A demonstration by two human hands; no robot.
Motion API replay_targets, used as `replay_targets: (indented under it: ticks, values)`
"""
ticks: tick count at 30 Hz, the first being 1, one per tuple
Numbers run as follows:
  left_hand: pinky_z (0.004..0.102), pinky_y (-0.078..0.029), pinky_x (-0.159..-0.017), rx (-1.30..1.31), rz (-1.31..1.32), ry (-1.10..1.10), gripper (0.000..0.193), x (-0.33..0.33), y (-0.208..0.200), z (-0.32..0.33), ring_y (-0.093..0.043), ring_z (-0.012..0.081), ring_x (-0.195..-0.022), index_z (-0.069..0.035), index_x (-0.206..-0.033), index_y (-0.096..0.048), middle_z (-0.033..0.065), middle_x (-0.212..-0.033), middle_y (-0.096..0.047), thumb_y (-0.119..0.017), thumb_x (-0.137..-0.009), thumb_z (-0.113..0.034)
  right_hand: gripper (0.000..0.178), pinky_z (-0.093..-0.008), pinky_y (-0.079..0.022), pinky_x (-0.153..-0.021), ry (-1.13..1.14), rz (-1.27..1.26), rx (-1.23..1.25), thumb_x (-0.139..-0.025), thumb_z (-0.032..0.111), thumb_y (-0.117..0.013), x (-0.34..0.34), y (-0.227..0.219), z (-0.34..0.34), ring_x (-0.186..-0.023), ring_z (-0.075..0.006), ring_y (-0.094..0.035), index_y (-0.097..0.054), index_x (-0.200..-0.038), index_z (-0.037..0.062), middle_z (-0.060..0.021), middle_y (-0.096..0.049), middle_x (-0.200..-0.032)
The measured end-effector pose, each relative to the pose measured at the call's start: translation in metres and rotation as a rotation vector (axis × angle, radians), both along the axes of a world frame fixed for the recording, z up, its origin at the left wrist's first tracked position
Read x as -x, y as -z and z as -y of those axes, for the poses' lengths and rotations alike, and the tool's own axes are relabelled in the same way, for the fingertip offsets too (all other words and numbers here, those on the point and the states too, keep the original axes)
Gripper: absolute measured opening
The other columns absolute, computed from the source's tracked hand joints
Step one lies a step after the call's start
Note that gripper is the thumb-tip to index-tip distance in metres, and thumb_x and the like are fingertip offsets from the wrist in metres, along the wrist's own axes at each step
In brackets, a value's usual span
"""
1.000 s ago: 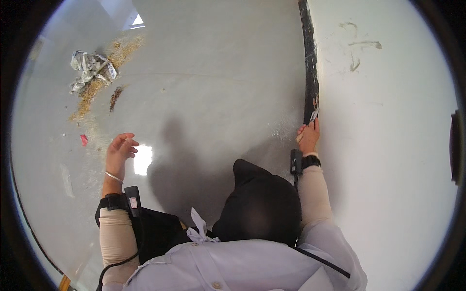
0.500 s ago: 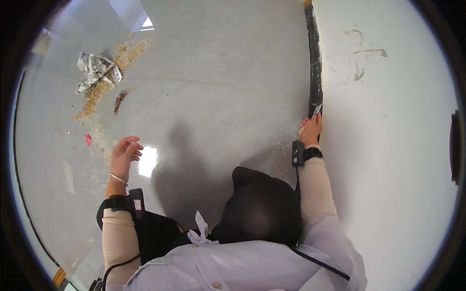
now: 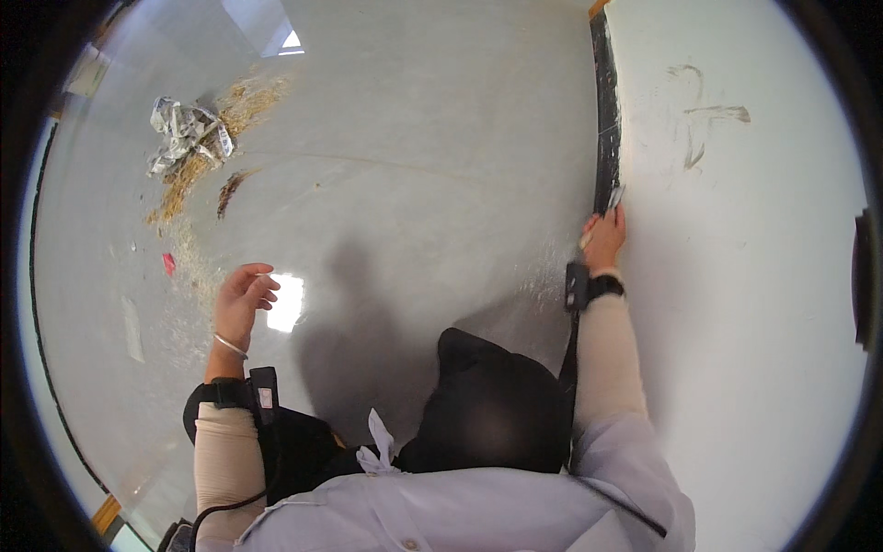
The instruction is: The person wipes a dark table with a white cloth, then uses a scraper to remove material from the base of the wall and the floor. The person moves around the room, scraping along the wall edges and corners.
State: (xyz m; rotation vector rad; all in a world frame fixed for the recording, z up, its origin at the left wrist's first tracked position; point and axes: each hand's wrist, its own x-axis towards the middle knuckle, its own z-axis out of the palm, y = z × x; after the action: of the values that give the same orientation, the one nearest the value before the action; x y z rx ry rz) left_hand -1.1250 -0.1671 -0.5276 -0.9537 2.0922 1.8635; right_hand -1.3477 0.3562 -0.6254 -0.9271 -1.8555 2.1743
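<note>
Right hand [image 3: 604,241] farther along baseboard [image 3: 607,110]

A smooth grey floor [image 3: 441,110] is marked by bright reflections. At its far left, a band of yellowish-brown debris [image 3: 255,101] is spread out, partly covered by crumpled grey-white paper [image 3: 179,135]. Just beside it, a dark brown clump [image 3: 232,193] is seen. Nearer, a small red scrap [image 3: 168,264] is bordered by scattered pale dust [image 3: 191,262].
</note>
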Motion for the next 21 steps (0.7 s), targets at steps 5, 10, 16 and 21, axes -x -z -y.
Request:
replay_targets:
  ticks: [5,10,16,21]
  values:
    - [0.0225,-0.046,-0.060,-0.019,0.004,0.035,0.015,0.006,0.016,-0.009,-0.057,0.0096,-0.067,-0.007,-0.100,-0.060,0.0037,-0.078,-0.063,-0.054,-0.087,-0.013,0.039,-0.0277,-0.038,-0.039,-0.040,-0.017,0.095,-0.092,0.012,-0.038,0.054,0.003,-0.025,-0.050,-0.0136,-0.044,-0.038,-0.131,0.0123,-0.0049,-0.047,-0.070]
    - [0.0226,-0.046,-0.060,-0.017,-0.020,0.043,0.016,0.012,0.006,-0.019,-0.057,0.0103,-0.066,-0.006,-0.100,-0.060,0.0041,-0.078,-0.063,-0.054,-0.087,-0.012,0.039,-0.0284,-0.035,-0.037,0.144,-0.019,-0.021,-0.092,0.015,-0.037,0.000,0.023,0.012,-0.043,-0.0135,-0.039,-0.039,-0.130,0.0116,-0.0030,-0.042,-0.059]
    - [0.0226,-0.046,-0.058,0.093,0.046,0.093,0.016,-0.003,0.029,-0.006,-0.057,0.0104,-0.065,-0.006,-0.099,-0.060,0.0044,-0.078,-0.063,-0.054,-0.086,-0.012,0.038,-0.0276,-0.036,-0.044,0.114,-0.024,0.027,-0.090,0.013,-0.037,0.061,0.019,0.018,-0.052,-0.0128,-0.041,-0.043,-0.127,0.0169,-0.0028,-0.044,-0.064]
    - [0.0223,-0.046,-0.057,0.075,0.029,0.005,0.018,-0.005,0.019,0.001,-0.057,0.0105,-0.065,-0.003,-0.100,-0.059,0.0057,-0.078,-0.063,-0.053,-0.085,-0.012,0.038,-0.0279,-0.036,-0.044,0.107,-0.059,0.045,-0.090,0.011,-0.035,0.065,0.019,0.023,-0.050,-0.0127,-0.041,-0.043,-0.127,0.0165,-0.0028,-0.043,-0.062]
